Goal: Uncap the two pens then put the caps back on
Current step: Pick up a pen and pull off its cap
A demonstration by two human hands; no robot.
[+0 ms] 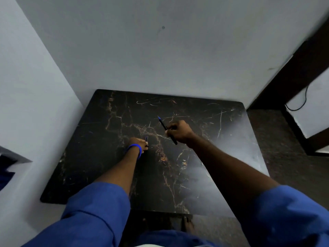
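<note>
My right hand (179, 131) is closed around a dark pen (162, 124) held slanted above the black marble table (99, 157). The pen's blue tip points up and to the left, uncapped. My left hand (139, 143), with a blue band at the wrist, pinches a small dark pen cap (146, 139) that stands upright just above the tabletop. The two hands are a short way apart, left hand lower and nearer me. A second pen is not visible to me.
The table stands in a corner, with grey walls behind and to the left. A dark wooden frame (293, 77) with a hanging cable is at the right. Dark floor lies to the right of the table.
</note>
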